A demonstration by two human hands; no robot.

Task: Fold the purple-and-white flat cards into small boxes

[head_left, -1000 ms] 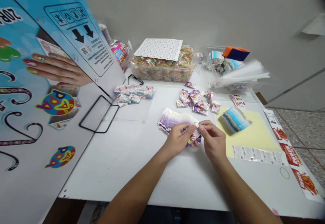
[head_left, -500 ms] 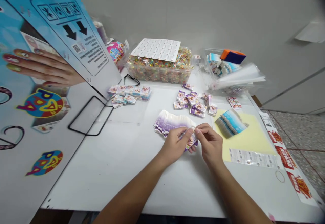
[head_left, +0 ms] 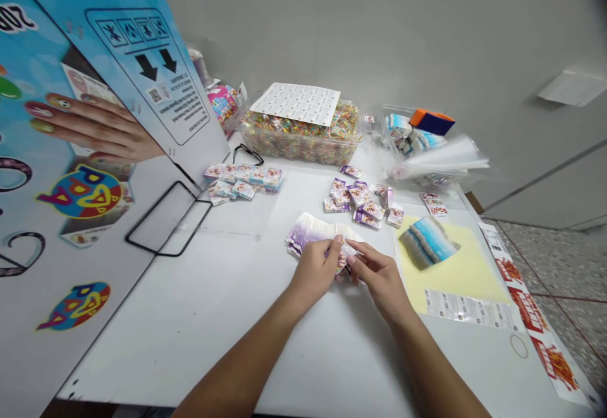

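Left hand and right hand both pinch one carton, apparently part-folded, above the tabletop; purple boxes beyond appear formed, while the fanned blanks beside it are judged unfolded.

Counted: one left hand, one right hand, one held purple box, one fanned purple stack, one blue stack, one yellow sheet, two clear tubs; loose purple boxes, about eleven, overlapping.

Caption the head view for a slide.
Left hand and right hand hold a small printed piece beside a purple-and-white stack on a white table.
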